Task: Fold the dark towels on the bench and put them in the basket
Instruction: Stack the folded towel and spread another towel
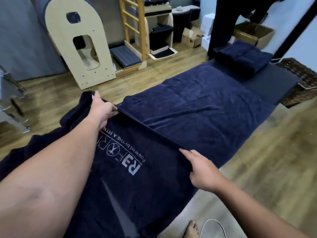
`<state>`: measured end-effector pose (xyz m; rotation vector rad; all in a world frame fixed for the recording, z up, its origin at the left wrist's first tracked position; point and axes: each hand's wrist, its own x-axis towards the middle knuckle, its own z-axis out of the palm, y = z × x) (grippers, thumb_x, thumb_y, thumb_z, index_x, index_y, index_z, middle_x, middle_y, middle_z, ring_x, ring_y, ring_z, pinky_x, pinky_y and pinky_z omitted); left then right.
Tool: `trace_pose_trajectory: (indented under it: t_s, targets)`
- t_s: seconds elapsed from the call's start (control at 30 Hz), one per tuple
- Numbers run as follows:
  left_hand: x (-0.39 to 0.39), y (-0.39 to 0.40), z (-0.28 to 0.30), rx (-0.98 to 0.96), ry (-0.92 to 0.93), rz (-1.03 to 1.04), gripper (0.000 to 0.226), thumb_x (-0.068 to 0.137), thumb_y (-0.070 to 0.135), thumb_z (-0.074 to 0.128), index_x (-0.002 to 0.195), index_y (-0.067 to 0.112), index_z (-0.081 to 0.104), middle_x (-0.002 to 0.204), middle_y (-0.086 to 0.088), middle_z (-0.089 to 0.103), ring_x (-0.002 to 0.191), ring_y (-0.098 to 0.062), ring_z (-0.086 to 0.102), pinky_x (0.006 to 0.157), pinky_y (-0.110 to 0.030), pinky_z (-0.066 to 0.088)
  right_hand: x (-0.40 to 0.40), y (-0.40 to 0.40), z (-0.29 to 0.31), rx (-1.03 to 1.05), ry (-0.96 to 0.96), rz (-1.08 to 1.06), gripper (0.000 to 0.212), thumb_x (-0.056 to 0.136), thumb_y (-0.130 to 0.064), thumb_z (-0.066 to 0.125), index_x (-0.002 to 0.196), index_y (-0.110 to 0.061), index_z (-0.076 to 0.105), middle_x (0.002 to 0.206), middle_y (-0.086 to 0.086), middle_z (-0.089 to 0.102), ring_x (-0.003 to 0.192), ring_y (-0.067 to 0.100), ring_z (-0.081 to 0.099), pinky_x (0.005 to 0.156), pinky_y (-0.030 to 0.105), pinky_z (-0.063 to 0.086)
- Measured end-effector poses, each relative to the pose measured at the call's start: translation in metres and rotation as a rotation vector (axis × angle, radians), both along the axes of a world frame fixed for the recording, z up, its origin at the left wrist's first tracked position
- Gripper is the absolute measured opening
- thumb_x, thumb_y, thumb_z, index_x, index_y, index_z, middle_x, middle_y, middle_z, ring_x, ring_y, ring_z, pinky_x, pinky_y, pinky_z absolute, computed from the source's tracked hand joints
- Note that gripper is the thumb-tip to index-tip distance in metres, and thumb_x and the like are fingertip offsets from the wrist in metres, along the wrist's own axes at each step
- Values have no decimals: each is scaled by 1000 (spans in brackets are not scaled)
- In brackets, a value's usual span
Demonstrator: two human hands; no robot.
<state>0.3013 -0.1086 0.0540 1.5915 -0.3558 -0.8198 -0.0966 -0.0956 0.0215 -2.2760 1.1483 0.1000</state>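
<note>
Wood-plank flooring (267,152) runs under a long low table (277,83) that stretches away toward one o'clock, its dark top bare only at the far end. One navy towel (205,107) lies spread flat along most of that top. At the far end, near one o'clock, a stack of folded towels (243,57) sits on the bare part. Just beyond the table's far right corner, at about two o'clock, a brown wicker basket (301,79) stands on the floor, partly hidden by the table edge.

Nearest the person, a second navy towel with a printed logo (137,169) is draped over the table's near end and hangs down toward the floor at six o'clock. Its top edge is pulled into a straight line between the two hands. The left hand (101,112), at ten o'clock, is pinched closed on one corner of that edge, with extra cloth bunched behind it. The right hand (200,170), at four o'clock, is clamped on the other corner, thumb on top. The hands are well apart.

A bare foot (192,229) shows at the bottom. Against the back wall at eleven o'clock stand a rounded wooden panel (80,43) and a wooden ladder frame (133,23), with cardboard boxes (253,33) at one o'clock.
</note>
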Motion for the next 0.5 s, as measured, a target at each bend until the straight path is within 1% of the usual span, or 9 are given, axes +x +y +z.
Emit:
trace_pose_trajectory:
  t_s: [0.1, 0.13, 0.2, 0.27, 0.3, 0.37, 0.4, 0.43, 0.5]
  targets:
    - [-40, -51, -1, -1, -30, -30, 110, 74, -26, 50, 160, 32, 16, 165, -2, 11, 123, -35, 54, 66, -31, 62, -40, -43, -1, -12, -27, -36, 93, 72, -1, 43, 153, -44, 25, 112, -22, 43, 108, 13, 56, 88, 28, 52]
    - [-54, -68, -1, -8, -29, -35, 111, 72, -27, 48, 160, 33, 18, 165, -1, 10, 128, -35, 50, 69, -33, 63, -54, -58, -2, -10, -30, -40, 94, 72, 0, 43, 154, -44, 24, 115, -24, 42, 108, 13, 56, 87, 28, 52]
    - [-77, -98, 0, 9, -59, -47, 114, 68, -29, 47, 160, 33, 18, 167, 2, 6, 130, -36, 45, 72, -38, 64, -77, -87, -5, 3, -28, -33, 97, 71, 0, 43, 156, -42, 22, 133, -28, 39, 121, 12, 53, 92, 24, 49]
    - [-99, -121, 5, 72, -146, -56, 109, 69, -29, 51, 159, 24, 18, 166, 5, 6, 122, -36, 50, 70, -40, 64, -94, -112, -5, 13, -24, -28, 100, 69, 1, 43, 157, -41, 19, 152, -29, 27, 135, 12, 45, 98, 21, 44]
    - [-111, -133, 7, 102, -193, -58, 104, 72, -28, 52, 158, 19, 18, 166, 6, 5, 116, -35, 53, 68, -38, 64, -103, -125, -5, 21, -26, -36, 100, 69, 1, 43, 157, -40, 18, 156, -29, 23, 139, 12, 42, 100, 21, 42]
    - [-130, -154, 11, 126, -252, -63, 99, 76, -26, 52, 159, 16, 17, 167, 7, 0, 103, -28, 55, 66, -37, 64, -118, -149, -4, 35, -38, -47, 99, 71, 2, 45, 158, -39, 20, 159, -28, 20, 142, 12, 38, 104, 20, 39]
    - [-138, -164, 12, 134, -268, -69, 101, 77, -25, 51, 160, 18, 14, 168, 10, -3, 100, -26, 55, 70, -40, 64, -124, -160, -4, 39, -48, -49, 98, 72, 2, 46, 158, -38, 21, 159, -28, 20, 143, 11, 37, 105, 19, 37]
    - [-143, -173, 10, 145, -277, -80, 104, 78, -24, 51, 162, 21, 10, 167, 13, -7, 102, -27, 56, 75, -44, 64, -129, -170, -2, 43, -59, -48, 97, 73, 2, 47, 158, -38, 22, 159, -28, 20, 143, 10, 36, 107, 19, 36]
    - [-152, -197, 5, 169, -297, -107, 111, 77, -23, 53, 162, 27, 3, 166, 18, -14, 119, -30, 53, 79, -46, 62, -139, -191, 0, 51, -75, -46, 95, 75, 1, 49, 157, -38, 24, 156, -33, 20, 143, 8, 36, 108, 18, 35]
